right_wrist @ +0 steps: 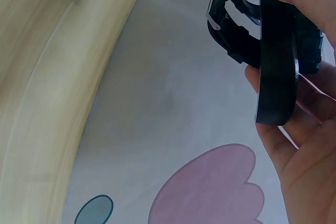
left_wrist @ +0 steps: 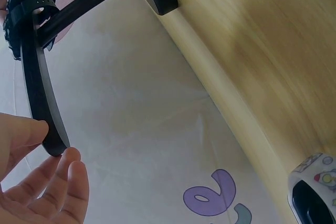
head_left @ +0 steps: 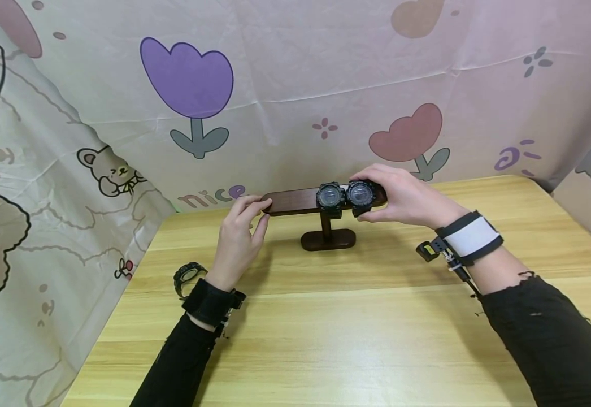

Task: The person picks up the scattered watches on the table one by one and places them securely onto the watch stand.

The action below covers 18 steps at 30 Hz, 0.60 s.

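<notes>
A dark brown wooden watch stand rises from an oval base on the table. Two black wristwatches sit side by side on its bar, right of the middle: one watch and, beside it, an outer watch. My right hand holds the outer watch, fingers over the top and thumb below; in the right wrist view its strap loops round the bar. My left hand pinches the bar's left end between thumb and fingertips, seen closer in the left wrist view.
A third black watch lies on the wooden table, beside my left wrist. Behind the table hangs a printed cloth. A white printed object with a dark inside is cut off at the left wrist view's edge.
</notes>
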Tool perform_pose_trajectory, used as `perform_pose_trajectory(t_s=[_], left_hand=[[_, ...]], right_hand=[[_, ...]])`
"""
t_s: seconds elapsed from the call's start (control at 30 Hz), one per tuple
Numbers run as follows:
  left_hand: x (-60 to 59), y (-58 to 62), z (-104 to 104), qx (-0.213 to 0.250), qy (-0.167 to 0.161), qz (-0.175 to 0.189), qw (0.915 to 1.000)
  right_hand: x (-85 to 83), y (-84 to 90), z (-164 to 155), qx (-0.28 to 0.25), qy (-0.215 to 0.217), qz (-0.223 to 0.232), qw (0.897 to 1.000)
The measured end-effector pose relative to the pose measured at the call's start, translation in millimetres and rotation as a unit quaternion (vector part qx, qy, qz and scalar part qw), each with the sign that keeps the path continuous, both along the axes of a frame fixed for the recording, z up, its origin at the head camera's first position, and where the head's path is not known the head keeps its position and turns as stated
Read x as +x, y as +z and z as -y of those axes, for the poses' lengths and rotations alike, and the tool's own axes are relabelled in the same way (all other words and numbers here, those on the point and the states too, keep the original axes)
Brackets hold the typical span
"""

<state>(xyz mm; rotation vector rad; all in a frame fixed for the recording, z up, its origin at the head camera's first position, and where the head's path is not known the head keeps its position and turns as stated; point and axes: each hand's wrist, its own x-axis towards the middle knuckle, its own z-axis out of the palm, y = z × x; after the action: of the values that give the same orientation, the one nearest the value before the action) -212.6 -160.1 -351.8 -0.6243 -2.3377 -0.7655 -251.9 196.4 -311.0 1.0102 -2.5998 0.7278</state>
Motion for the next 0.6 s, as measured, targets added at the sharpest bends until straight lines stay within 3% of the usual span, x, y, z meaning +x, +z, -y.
perform_pose_trajectory(t_s=[0.6], left_hand=[[0.0, 0.8, -0.5, -0.003, -0.001, -0.002, 1.0000]], right_hand=[[0.3, -1.1, -2.1, -0.011, -0.006, 0.013, 1.000]])
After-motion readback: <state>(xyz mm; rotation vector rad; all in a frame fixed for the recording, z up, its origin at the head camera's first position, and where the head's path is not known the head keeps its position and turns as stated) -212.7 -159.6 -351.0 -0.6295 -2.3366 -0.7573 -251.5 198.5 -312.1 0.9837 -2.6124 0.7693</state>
